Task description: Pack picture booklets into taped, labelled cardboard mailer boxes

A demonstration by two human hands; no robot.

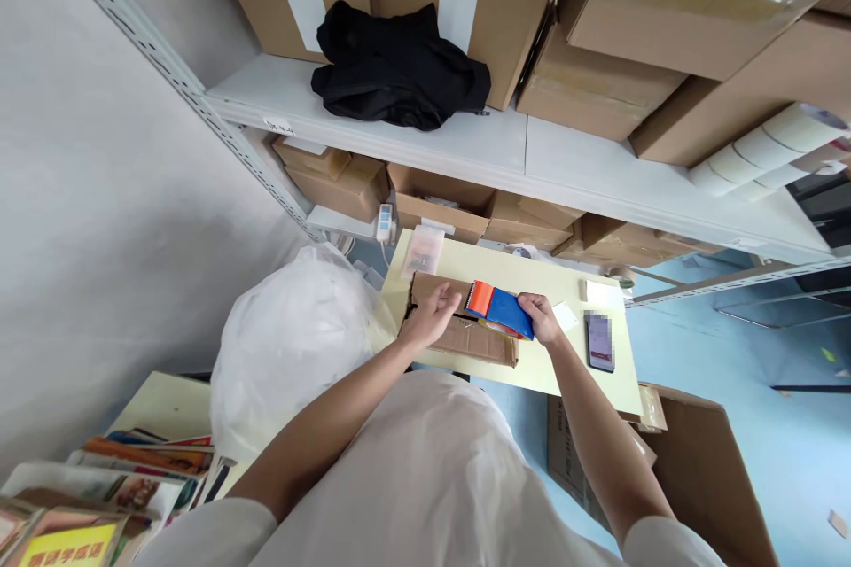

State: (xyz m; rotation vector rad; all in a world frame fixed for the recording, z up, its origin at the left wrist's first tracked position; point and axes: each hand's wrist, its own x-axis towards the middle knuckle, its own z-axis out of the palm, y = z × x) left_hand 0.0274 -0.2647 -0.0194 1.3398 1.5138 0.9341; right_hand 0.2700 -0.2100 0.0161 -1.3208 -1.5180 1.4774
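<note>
A blue and orange packing tape dispenser [511, 314] is held over a small cardboard box [465, 339] on the pale table. My right hand [540, 317] is wrapped round the blue end of the dispenser. Its orange part with a toothed edge points left, and a roll of tape shows partly underneath. On the left side of the box, my left hand [432, 315] lies with fingers stretched toward the toothed edge, apart from the dispenser. Dark marks or gaps show along the box's left end, and the hand hides part of its top.
A phone [599, 341] and white papers [565, 315] lie on the table [538, 379] at right. A stuffed white plastic bag [292, 345] stands at left. Behind is a shelf [458, 146] with cartons, black cloth [402, 66] and label rolls [764, 146]. An open carton [711, 469] stands below right.
</note>
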